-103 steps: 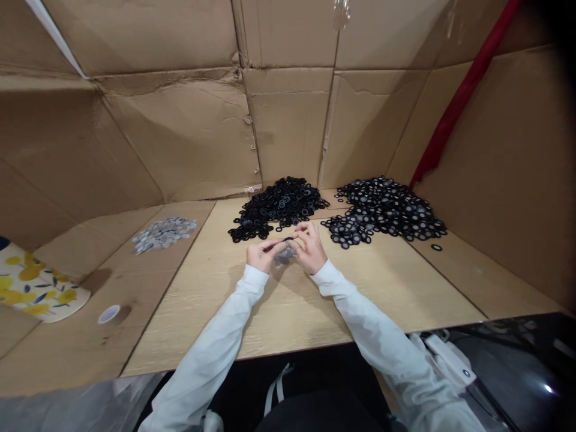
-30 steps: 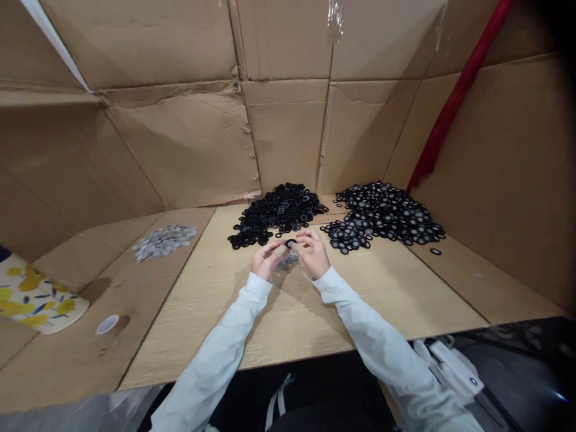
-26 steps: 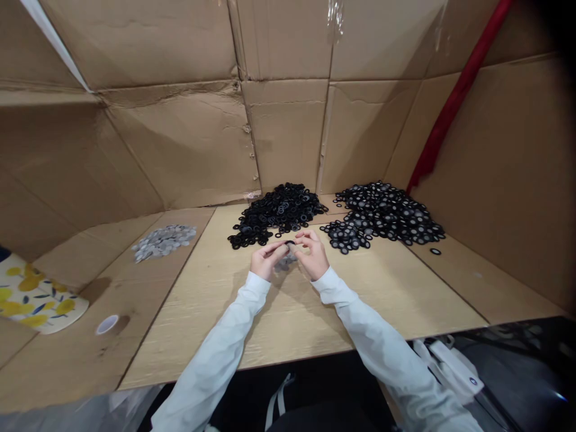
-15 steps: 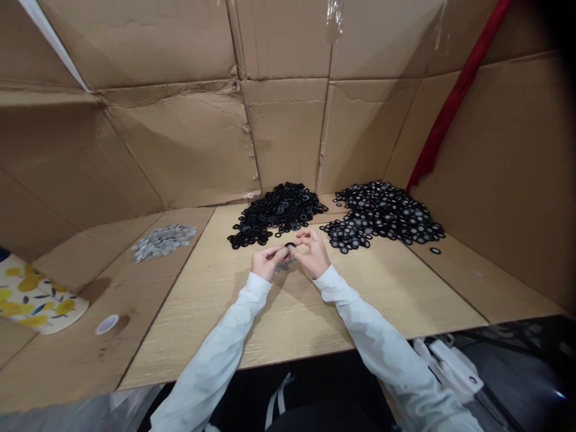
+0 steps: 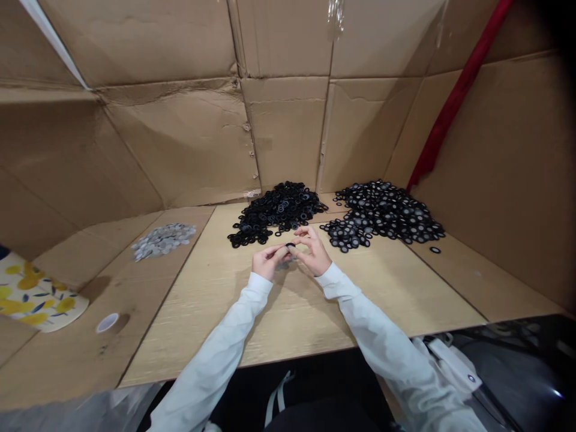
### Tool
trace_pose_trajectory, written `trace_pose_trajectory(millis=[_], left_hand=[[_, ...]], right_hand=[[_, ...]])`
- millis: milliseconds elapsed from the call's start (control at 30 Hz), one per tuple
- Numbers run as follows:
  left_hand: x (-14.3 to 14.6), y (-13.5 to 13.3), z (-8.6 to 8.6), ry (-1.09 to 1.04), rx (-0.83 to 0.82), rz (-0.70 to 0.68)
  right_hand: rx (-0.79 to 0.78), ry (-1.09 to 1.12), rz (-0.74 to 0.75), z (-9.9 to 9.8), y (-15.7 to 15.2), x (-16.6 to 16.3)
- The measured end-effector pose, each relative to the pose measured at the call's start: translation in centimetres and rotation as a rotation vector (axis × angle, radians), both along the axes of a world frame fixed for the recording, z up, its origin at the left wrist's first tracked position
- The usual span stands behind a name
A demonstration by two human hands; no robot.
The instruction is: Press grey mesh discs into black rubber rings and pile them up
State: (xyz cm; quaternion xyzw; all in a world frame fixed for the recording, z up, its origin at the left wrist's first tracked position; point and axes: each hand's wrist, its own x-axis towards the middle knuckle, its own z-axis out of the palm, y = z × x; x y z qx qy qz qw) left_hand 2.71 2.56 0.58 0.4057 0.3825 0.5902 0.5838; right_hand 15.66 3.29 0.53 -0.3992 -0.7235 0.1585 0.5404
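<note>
A small black ring point(image 5: 290, 245) is pinched between my two hands above the middle of the work surface. My left hand point(image 5: 269, 260) closes its thumb and fingers on the ring's left side. From the right, my right hand point(image 5: 312, 253) grips it with the thumb and a finger, the other fingers curled above. Some small greyish discs point(image 5: 284, 264) lie partly hidden beneath the hands. Just behind is a heap of black rings point(image 5: 281, 207). To its right spreads a larger pile of black rings with pale discs in their centres point(image 5: 387, 210).
A pile of pale grey discs point(image 5: 164, 240) lies on the left cardboard. Further left are a floral-patterned cylinder point(image 5: 40, 294) and a small white round lid-like piece point(image 5: 107, 323). Cardboard walls point(image 5: 288, 132) enclose the back and sides, with a red strip point(image 5: 443, 126) hanging at right.
Both hands stay in nearly the same place, still pinching the black ring. The ring looks slightly more edge-on, and the right wrist has shifted a little to the right.
</note>
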Motion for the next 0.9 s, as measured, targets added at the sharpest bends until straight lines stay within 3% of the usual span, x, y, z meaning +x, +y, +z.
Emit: trace_pose_trajectory(millis=[233,400,533,667,767,900], left_hand=[[-0.2,0.5,-0.2,-0.158,-0.124,0.011],[0.1,0.2,-0.1,-0.086,-0.191,-0.11],[-0.3,0.2,-0.1,0.09,0.042,0.011],[-1.0,0.5,0.0,0.309,0.245,0.066],[-1.1,0.7,0.1,0.294,0.206,0.057],[-0.7,0.7,-0.1,0.092,0.097,0.071]], right_hand=[[-0.075,0.098,0.055,-0.4,0.1,-0.6],[-0.133,0.173,-0.018,-0.9,0.6,-0.8],[-0.041,-0.013,-0.12,-0.8,0.3,-0.6],[0.034,-0.171,-0.096,-0.6,-0.3,-0.7],[-0.042,-0.054,-0.016,-0.7,-0.3,-0.9],[-0.238,0.229,0.129,-1.0,0.2,-1.3]])
